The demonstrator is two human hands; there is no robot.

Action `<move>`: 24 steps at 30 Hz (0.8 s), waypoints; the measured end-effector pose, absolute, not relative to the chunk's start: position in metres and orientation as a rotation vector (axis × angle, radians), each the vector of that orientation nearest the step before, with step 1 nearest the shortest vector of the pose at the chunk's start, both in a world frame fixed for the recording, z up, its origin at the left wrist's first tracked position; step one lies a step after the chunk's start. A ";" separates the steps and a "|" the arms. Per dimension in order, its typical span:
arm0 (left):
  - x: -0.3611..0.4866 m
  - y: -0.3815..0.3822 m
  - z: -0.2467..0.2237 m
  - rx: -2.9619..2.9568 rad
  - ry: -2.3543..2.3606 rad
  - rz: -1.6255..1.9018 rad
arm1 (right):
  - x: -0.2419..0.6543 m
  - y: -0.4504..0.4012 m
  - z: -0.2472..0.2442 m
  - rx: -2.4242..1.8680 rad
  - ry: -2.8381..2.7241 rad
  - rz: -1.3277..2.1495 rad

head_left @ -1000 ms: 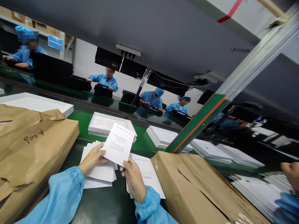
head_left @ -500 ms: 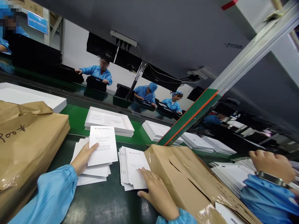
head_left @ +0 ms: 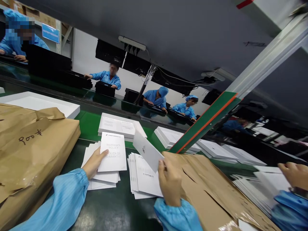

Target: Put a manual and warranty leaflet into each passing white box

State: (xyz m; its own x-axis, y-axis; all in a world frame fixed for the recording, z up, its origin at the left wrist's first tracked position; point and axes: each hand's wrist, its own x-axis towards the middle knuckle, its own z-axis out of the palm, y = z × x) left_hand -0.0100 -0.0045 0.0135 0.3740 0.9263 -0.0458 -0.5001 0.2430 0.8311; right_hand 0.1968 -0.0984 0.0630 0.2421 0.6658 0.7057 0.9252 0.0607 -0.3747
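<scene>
The warranty booklet (head_left: pixel 112 152) sits left of the frame's centre in the left hand (head_left: pixel 95 160), its thumb pressed flat over the left edge and the other fingers hidden behind, above a loose white pile (head_left: pixel 103 181). In the right hand (head_left: pixel 170 181), right of centre, thumb and forefinger pinch the lower right corner of a white card (head_left: pixel 148 150), which tilts above a booklet stack (head_left: pixel 144 178). The booklet's face reads "WARRANTY POLICY", with pale Spanish lines below partly covered by the thumb; the top line is too small to make out. "HYTAB" shows on the stack's top sheet, the card bears a small dark round emblem, and the brown paper parcel (head_left: pixel 36 157) at left carries handwriting that looks like "900#". A torn brown package (head_left: pixel 211 189) lies right of the stack. The dark green desk (head_left: pixel 108 211) shines faintly, and beyond it an open white box (head_left: pixel 117 126) rests on a brighter green strip (head_left: pixel 89 123). A green-and-orange banded post (head_left: pixel 207 122) slants through the right half. Across the upper left and centre, co-workers in blue sit under black screens (head_left: pixel 109 53); another person's hand (head_left: pixel 295 175) appears at the right edge.
</scene>
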 end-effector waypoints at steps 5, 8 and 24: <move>-0.011 -0.005 0.014 0.905 0.514 1.085 | 0.130 -0.068 0.044 -1.383 -2.058 -0.478; -0.009 -0.004 0.013 0.994 0.482 1.129 | 0.112 -0.064 0.032 -1.381 -2.190 -0.487; -0.007 -0.007 0.012 1.012 0.525 1.111 | 0.166 -0.046 0.021 -1.201 -1.248 1.442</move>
State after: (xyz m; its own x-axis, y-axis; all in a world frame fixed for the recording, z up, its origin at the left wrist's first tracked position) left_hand -0.0073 -0.0065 0.0117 0.3920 0.9117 0.1233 -0.4838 0.0903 0.8705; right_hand 0.1663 -0.0459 0.0213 -0.1678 0.9776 -0.1270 -0.0149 -0.1313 -0.9912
